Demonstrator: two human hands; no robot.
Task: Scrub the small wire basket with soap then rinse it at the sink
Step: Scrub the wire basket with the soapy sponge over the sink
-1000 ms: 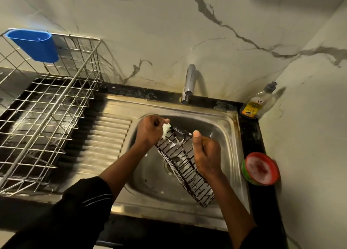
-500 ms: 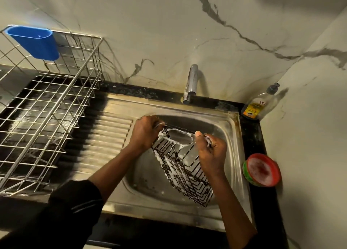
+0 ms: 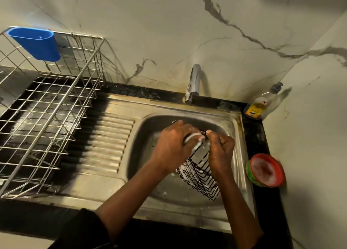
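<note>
A small black wire basket (image 3: 199, 177), streaked with white soap foam, hangs tilted over the steel sink bowl (image 3: 150, 139). My right hand (image 3: 220, 151) grips the basket's upper rim. My left hand (image 3: 174, 145) lies over the basket's top end and holds a foamy white scrubber (image 3: 195, 141) against the wires. The hands hide the basket's upper half. The chrome tap (image 3: 193, 83) stands behind the bowl, and no water shows at its spout.
A large wire dish rack (image 3: 47, 117) with a blue plastic cup holder (image 3: 35, 43) stands on the left counter. A dish soap bottle (image 3: 262, 104) sits in the back right corner. A round red-rimmed soap tub (image 3: 265, 169) lies right of the sink.
My left hand has moved right, from the basket's left rim onto its top end with the scrubber. The basket has turned steeper. My right hand keeps its grip on the rim.
</note>
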